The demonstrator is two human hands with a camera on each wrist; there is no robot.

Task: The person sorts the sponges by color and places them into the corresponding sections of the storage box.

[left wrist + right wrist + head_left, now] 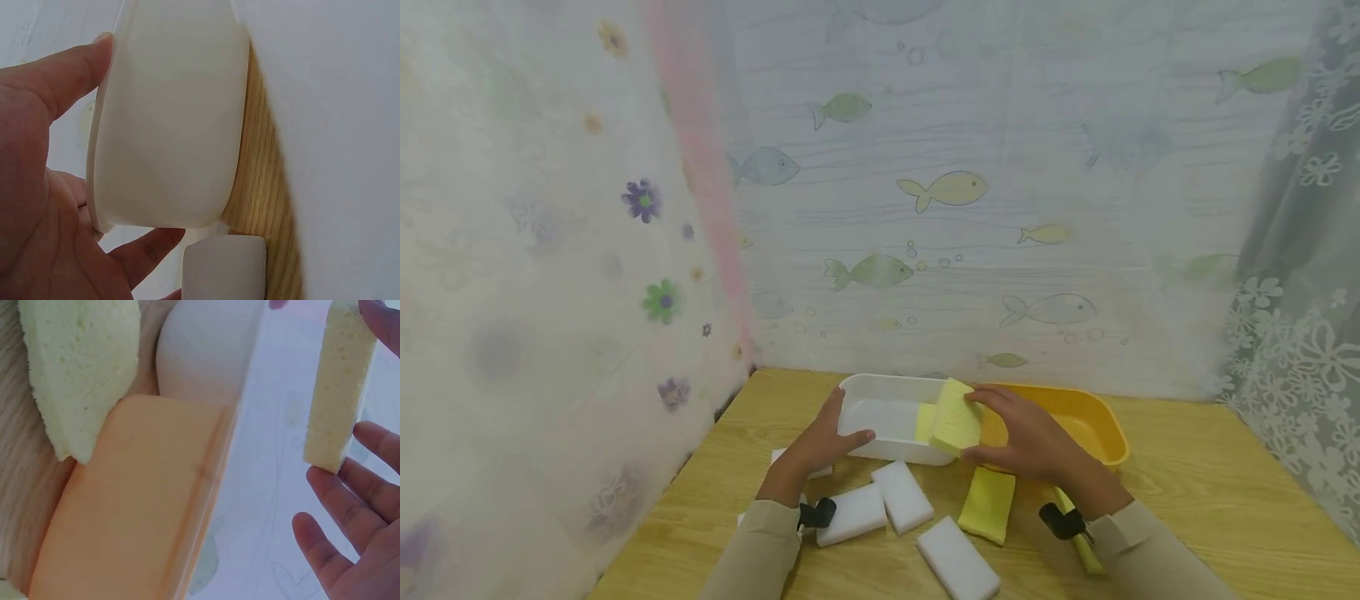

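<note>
My right hand (1026, 433) pinches a yellow sponge (957, 417) between thumb and fingers, tilted above the right end of a white plastic tub (880, 450). In the right wrist view this sponge (340, 387) shows its narrow porous side. Another yellow piece (924, 422) shows inside the tub, partly covered by the held sponge. At the tub's left end, my left hand (820, 437) holds it, thumb over the near side and fingers at the far rim. The left wrist view shows fingers and thumb against the tub's outer wall (169, 125).
An orange tub (1105, 417) stands right of the white one. In front lie several white sponges (902, 497) and a yellow sponge (988, 504); another yellow one (1086, 550) is partly behind the right wrist. A curtain printed with fish (955, 250) hangs behind the wooden table (1187, 483).
</note>
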